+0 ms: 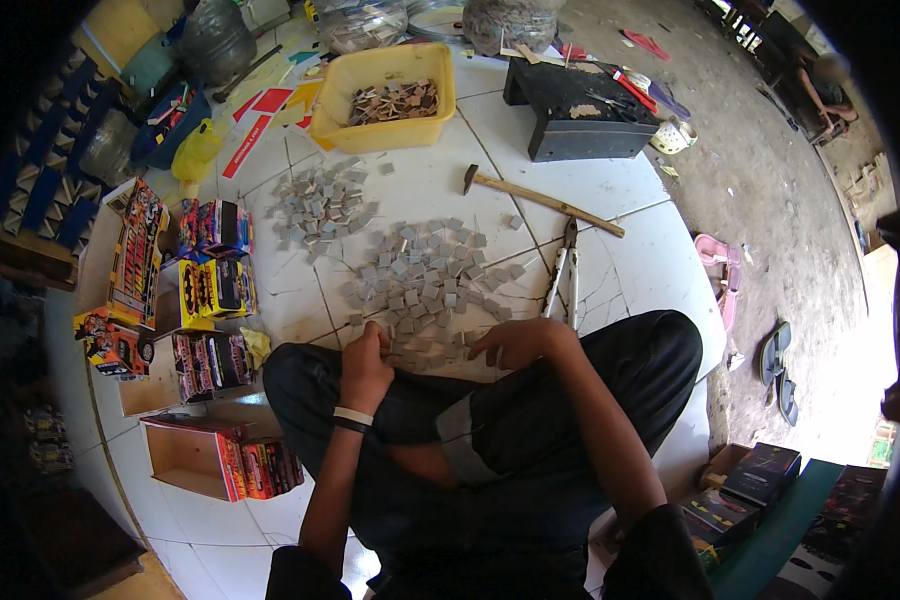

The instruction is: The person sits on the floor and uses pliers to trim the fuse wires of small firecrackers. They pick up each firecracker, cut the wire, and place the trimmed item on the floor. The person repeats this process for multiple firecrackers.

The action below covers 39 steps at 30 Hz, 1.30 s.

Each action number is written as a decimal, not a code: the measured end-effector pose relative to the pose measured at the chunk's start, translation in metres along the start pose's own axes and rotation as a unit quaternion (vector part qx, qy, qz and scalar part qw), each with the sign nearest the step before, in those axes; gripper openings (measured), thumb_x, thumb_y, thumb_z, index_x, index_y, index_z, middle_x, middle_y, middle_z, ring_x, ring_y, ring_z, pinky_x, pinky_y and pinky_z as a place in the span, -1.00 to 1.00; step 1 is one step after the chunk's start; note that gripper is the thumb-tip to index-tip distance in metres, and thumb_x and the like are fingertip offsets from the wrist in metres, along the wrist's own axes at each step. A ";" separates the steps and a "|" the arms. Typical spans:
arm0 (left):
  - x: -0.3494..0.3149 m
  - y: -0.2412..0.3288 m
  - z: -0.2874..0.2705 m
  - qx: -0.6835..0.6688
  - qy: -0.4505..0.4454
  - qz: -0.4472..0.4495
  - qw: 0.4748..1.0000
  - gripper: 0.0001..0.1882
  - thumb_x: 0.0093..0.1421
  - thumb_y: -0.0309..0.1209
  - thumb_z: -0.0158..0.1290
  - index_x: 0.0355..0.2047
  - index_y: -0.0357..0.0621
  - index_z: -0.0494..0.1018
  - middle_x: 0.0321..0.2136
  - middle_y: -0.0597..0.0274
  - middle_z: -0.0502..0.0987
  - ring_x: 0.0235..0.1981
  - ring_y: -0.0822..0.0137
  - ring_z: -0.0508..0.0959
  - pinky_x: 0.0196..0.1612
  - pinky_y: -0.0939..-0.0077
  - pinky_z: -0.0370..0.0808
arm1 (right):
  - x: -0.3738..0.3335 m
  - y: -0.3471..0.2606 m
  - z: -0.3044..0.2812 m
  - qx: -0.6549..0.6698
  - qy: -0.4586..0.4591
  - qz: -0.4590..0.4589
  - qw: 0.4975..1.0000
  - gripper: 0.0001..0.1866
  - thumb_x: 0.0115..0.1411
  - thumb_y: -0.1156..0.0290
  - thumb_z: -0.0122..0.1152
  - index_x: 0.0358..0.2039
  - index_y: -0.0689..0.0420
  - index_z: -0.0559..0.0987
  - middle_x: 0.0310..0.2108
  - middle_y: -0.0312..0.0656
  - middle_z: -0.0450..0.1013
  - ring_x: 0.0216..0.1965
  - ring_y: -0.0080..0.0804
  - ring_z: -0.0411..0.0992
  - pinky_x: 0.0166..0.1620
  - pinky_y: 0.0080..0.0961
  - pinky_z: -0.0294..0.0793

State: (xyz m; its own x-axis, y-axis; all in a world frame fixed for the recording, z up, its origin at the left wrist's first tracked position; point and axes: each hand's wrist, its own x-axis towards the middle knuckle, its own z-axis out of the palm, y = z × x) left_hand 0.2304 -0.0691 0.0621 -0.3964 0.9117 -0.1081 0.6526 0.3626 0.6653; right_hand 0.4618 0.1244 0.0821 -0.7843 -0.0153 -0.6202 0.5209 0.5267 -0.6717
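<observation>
Many small grey square tiles (425,275) lie in a loose heap on the white tiled surface before my crossed legs. A second, smaller heap of like grey pieces (320,205) is farther off to the left. My left hand (367,365) is closed at the near left edge of the larger heap; whatever its fingers hold is hidden. At the near right edge, my right hand (518,342) reaches leftward with its index finger stretched out, its tip beside a few tiles. Nothing shows in its grasp.
Beyond the heaps lie a hammer (550,198) and long-handled pliers (564,270). A yellow tub (325,115) of small brown pieces and a black stand (585,138) are at the back. Colourful small boxes (215,360) line the left; sandals (775,355) lie right.
</observation>
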 end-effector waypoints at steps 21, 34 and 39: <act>0.015 -0.015 0.001 -0.109 0.067 -0.053 0.990 -0.75 0.16 -0.45 0.32 -0.29 -0.19 0.43 -0.37 0.14 0.66 -0.30 0.16 0.70 -0.23 0.33 0.60 | 0.015 0.002 -0.032 0.237 0.145 -0.052 0.959 -0.42 0.11 0.64 0.16 0.20 0.18 0.55 0.01 0.14 0.60 -0.02 -0.05 0.61 0.15 -0.13 0.55; 0.076 -0.039 0.025 -0.018 -0.056 -0.095 0.994 0.12 0.32 0.31 0.03 0.57 -0.06 -0.25 0.54 -0.25 -0.26 0.55 -0.27 -0.31 0.52 -0.14 -0.17 | 0.115 -0.023 -0.060 -0.127 0.418 0.044 0.898 -0.28 0.20 -0.13 0.32 0.34 -0.24 0.43 0.42 0.00 0.23 0.45 0.29 0.09 0.31 0.54 0.10; 0.059 -0.026 0.008 -0.140 -0.007 -0.022 0.990 0.02 0.35 0.03 0.14 0.52 -0.19 -0.19 0.42 -0.33 0.09 0.47 -0.17 0.11 0.44 0.08 0.15 | 0.084 -0.015 -0.052 -0.096 0.269 -0.055 0.957 -0.45 0.26 0.06 0.30 0.25 -0.18 0.51 0.33 -0.09 0.36 0.36 0.05 0.28 0.20 0.56 0.27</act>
State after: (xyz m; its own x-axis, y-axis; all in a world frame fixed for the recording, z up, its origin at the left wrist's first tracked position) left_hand 0.1955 -0.0233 0.0322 -0.4093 0.8999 -0.1505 0.4293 0.3355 0.8385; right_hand 0.3700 0.1595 0.0612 -0.9177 0.3331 -0.2162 0.3940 0.6949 -0.6016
